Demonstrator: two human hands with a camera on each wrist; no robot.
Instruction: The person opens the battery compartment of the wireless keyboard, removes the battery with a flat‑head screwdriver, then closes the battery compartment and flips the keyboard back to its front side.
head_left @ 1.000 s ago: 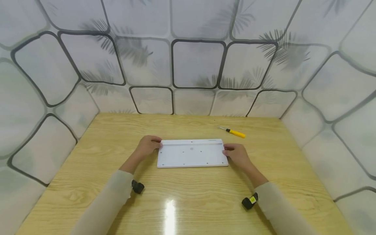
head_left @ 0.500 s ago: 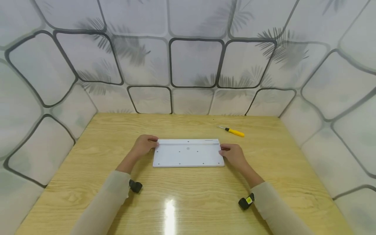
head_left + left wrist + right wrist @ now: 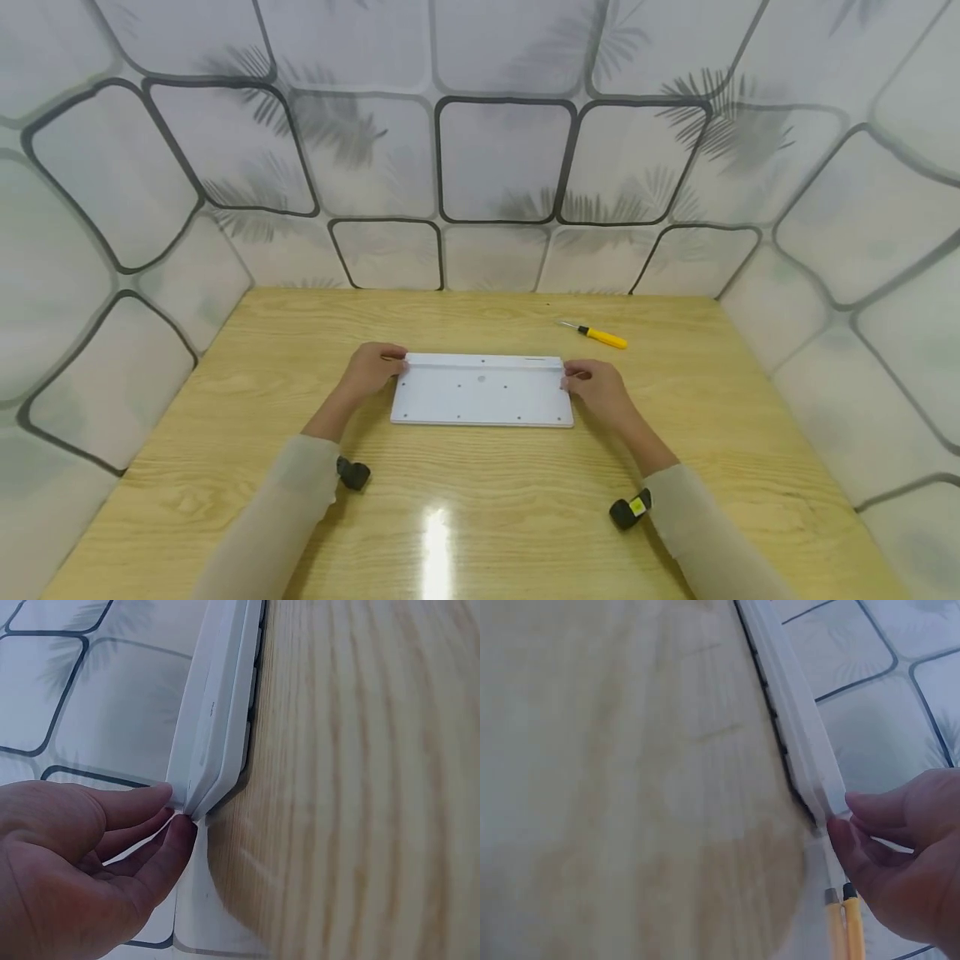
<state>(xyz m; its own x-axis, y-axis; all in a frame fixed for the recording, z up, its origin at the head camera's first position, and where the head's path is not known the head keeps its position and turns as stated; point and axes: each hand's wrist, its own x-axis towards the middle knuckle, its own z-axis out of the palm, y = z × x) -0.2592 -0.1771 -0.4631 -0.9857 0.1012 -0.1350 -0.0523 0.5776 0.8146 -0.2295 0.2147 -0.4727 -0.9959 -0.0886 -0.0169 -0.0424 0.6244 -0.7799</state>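
Note:
A white keyboard [image 3: 482, 400] lies face down on the wooden table, its back dotted with several small screws. My left hand [image 3: 372, 369] pinches its left end between thumb and fingers; the left wrist view shows that hand [image 3: 97, 859] at the corner, with keys along the keyboard's [image 3: 217, 712] underside. At the opposite end, my right hand [image 3: 600, 390] pinches the keyboard's right edge. In the right wrist view, thumb and fingertips of this hand [image 3: 907, 855] meet at the keyboard's [image 3: 799, 720] corner.
A yellow-handled screwdriver [image 3: 603, 337] lies on the table [image 3: 480, 492] behind and to the right of the keyboard. Patterned light walls [image 3: 502, 167] enclose the table at the back and both sides.
Over the past second both hands have shifted the keyboard slightly to the left, mostly in the first half. Their grip on its ends stays the same. The screwdriver has not moved.

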